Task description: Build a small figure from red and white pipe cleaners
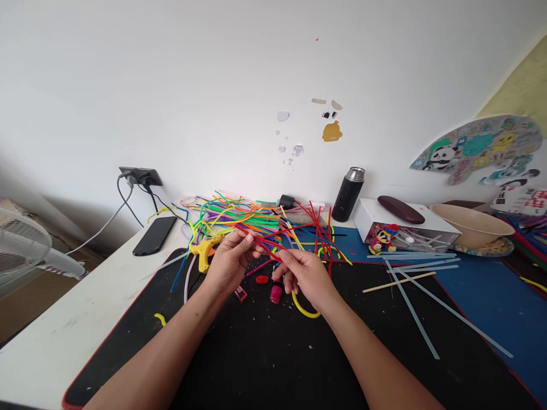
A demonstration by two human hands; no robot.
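Note:
Above the black mat, my left hand pinches red pipe cleaner between thumb and fingers. My right hand grips the same red strand a little to the right, its fingertips partly hidden. Below the hands lie a magenta coiled piece, a small red piece and a small pinkish-red object. A curved yellow strand shows under my right hand. Left of my left hand is a yellow glue gun, partly covered.
Many coloured pipe cleaners are heaped against the wall. A phone and a fan are at left. At right stand a black thermos, a white box, a small figure, a bowl and translucent sticks.

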